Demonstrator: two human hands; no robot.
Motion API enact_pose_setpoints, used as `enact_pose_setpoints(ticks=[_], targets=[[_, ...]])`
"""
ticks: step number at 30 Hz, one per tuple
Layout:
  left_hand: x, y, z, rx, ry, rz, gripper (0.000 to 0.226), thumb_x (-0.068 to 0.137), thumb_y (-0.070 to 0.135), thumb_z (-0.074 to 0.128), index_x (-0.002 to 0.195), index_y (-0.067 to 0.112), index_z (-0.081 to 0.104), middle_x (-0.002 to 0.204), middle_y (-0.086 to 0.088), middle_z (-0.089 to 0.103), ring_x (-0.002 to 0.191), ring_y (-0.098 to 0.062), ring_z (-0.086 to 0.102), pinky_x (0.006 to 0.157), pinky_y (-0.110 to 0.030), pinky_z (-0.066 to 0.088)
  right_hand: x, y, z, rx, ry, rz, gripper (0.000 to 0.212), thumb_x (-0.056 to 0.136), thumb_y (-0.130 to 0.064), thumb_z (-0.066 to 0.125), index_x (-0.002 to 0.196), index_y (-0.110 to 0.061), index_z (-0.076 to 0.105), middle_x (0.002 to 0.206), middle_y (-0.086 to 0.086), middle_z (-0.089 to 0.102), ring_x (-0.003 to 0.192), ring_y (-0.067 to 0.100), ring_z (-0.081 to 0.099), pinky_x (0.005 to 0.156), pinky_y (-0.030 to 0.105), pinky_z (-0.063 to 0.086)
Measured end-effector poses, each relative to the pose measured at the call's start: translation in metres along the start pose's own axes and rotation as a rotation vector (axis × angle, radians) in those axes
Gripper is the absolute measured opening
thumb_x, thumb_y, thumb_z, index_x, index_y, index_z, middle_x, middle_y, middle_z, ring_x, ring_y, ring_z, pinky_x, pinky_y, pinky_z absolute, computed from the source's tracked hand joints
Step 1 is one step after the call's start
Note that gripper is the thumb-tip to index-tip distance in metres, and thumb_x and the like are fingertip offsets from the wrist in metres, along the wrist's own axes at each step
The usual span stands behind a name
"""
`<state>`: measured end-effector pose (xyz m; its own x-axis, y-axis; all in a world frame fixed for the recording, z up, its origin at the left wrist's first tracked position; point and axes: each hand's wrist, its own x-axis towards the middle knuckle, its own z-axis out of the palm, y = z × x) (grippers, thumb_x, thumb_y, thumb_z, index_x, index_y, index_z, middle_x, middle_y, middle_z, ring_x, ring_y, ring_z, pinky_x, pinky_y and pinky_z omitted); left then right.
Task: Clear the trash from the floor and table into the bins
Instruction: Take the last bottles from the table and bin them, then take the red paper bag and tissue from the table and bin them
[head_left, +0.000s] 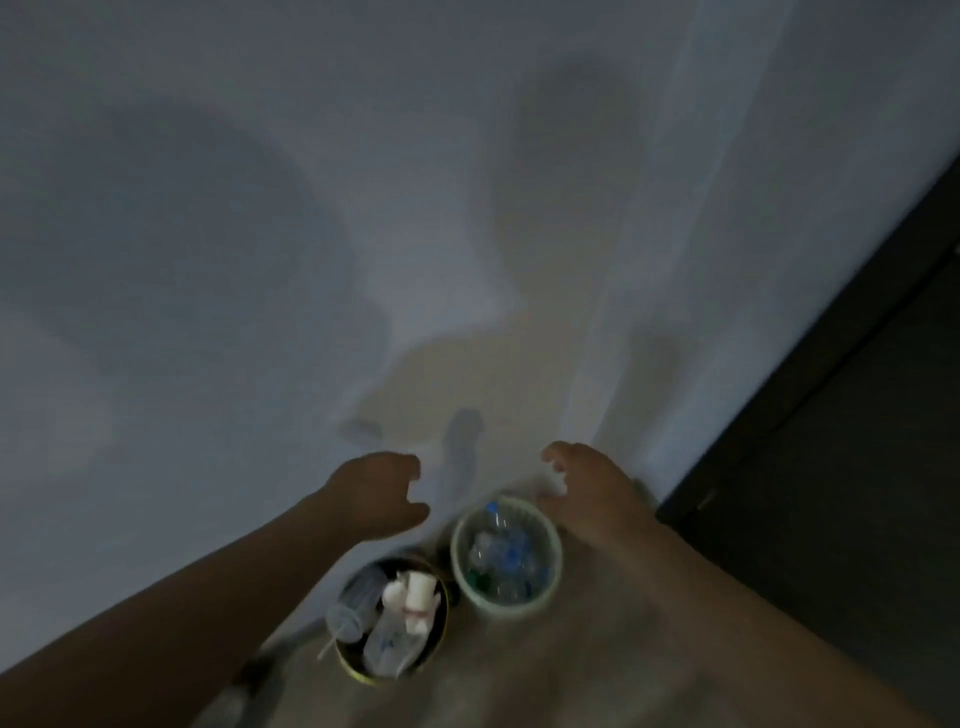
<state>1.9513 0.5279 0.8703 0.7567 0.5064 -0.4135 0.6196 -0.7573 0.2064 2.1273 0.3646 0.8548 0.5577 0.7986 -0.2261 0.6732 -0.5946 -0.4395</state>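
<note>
Pale bin (508, 609) holds clear plastic bottles. Dark gold-rimmed bin (363, 673) just left of it holds cups. Left hand (375, 493) and right hand (592, 493) are above it, fingers loosely curled and empty.

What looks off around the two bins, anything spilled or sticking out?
Nothing spilled that shows. Only oddity: a straw pokes out over the lower-left rim of the dark bin, which is packed with cups and a bottle. The light bin holds its bottles inside. The frame is dim and blurred.
</note>
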Motion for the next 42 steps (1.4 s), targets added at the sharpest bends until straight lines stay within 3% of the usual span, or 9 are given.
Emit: enact_pose_setpoints(ticks=[9,17,30,42], targets=[[-0.211,-0.026,-0.178,0.026,0.575,-0.138,0.05,0.088,0.049,0.056,0.133,0.027,0.046,0.125,0.007,0.057,0.11,-0.012,0.056,0.092,-0.022,0.041,-0.075,-0.2,-0.168,-0.148,0.274,-0.628,0.043,0.084,-0.034,0.068,0.123,-0.023,0.056,0.115,-0.005,0.06,0.102,0.013,0.056,0.087,0.026,0.044],[-0.453,-0.105,-0.198,0.119,0.934,-0.448,0.05,0.087,0.05,0.057,0.132,0.03,0.047,0.125,0.011,0.056,0.111,-0.01,0.056,0.091,-0.022,0.042,-0.195,-0.409,-0.17,-0.146,0.323,-1.096,0.041,0.086,-0.038,0.064,0.125,-0.028,0.055,0.116,-0.013,0.056,0.105,0.005,0.053,0.088,0.019,0.041],[-0.82,-0.191,-0.088,0.255,1.013,-0.95,0.05,0.085,0.05,0.059,0.13,0.03,0.05,0.125,0.009,0.057,0.111,-0.013,0.057,0.092,-0.027,0.046,-0.447,-0.656,-0.021,-0.054,0.135,-1.606,0.045,0.087,-0.043,0.062,0.129,-0.03,0.051,0.121,-0.013,0.054,0.106,0.005,0.053,0.09,0.023,0.045],[-1.007,-0.273,0.007,0.224,0.993,-1.353,0.048,0.088,0.05,0.055,0.132,0.035,0.045,0.124,0.012,0.053,0.113,-0.007,0.052,0.094,-0.022,0.045,-0.597,-0.829,0.126,-0.088,-0.007,-1.946,0.044,0.086,-0.044,0.061,0.127,-0.028,0.053,0.12,-0.01,0.057,0.109,0.01,0.055,0.09,0.028,0.046]])
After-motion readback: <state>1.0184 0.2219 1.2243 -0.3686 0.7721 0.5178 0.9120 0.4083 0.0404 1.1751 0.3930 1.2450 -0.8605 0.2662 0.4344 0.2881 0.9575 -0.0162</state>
